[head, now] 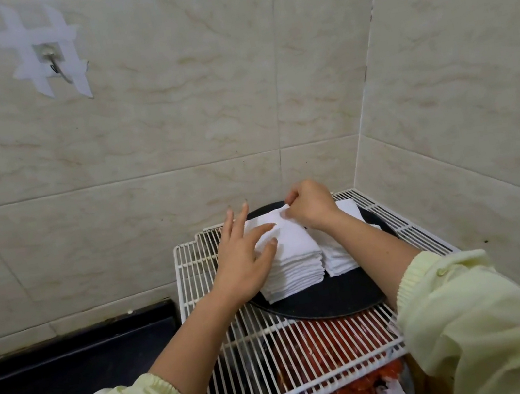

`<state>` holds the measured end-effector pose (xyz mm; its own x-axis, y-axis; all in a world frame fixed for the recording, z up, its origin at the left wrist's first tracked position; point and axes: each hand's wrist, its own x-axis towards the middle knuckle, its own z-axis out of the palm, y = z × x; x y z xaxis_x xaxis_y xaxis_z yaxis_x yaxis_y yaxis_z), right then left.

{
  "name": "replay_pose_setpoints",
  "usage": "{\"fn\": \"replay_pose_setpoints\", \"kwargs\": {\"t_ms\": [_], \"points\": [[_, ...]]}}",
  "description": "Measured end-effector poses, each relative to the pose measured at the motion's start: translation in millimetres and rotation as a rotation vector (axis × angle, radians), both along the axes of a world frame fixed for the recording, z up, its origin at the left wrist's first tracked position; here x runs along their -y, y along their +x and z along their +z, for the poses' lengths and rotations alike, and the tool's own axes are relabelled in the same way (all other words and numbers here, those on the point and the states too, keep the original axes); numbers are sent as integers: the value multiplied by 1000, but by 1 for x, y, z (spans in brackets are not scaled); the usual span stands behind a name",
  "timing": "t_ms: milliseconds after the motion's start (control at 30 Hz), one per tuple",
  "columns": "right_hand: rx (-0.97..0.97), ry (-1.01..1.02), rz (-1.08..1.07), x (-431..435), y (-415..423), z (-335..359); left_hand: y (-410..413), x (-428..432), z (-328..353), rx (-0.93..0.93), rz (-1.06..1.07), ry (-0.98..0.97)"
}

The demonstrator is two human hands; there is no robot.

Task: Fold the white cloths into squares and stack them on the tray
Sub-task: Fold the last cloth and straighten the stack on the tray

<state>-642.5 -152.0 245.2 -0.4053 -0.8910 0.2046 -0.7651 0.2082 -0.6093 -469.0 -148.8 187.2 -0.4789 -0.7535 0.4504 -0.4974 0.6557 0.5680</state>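
top cloth [293, 237] sits on the left stack [294, 275] on the tray [331, 300], left hand [245, 263] fingers spread pressing it flat, right hand [310, 209] pinching its far edge; I'd square that edge to the stack before release.

Kitchen-like nook, tiled walls [171, 125] (wire rack [195, 269])

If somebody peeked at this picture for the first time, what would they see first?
Most likely the two stacks of folded white cloths on the round black tray, sitting on a white wire rack. The left hand rests on the left stack while the right hand pinches the top cloth by its far corner. High on the left wall, a hook held by crossed white tape stands out too.
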Motion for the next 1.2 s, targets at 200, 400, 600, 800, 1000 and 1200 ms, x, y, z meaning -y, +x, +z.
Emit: {"fn": "replay_pose_setpoints", "kwargs": {"t_ms": [200,400,600,800,1000,1200], "points": [[133,-111,41,0,-2,-9,1,-1,-1,100,46,48],[83,7,75,-2,-6,-15,-2,-6,-1,198,60,87],[-16,-187,89,-11,-7,-1,0,-7,6,110,109,65],[-31,163,380,-17,-6,-13,6,0,3,324,110,42],[0,281,412,-15,-3,-14,10,7,0,357,79,123],[76,354,420,-15,-8,-11,14,9,0,377,15,164]]}}
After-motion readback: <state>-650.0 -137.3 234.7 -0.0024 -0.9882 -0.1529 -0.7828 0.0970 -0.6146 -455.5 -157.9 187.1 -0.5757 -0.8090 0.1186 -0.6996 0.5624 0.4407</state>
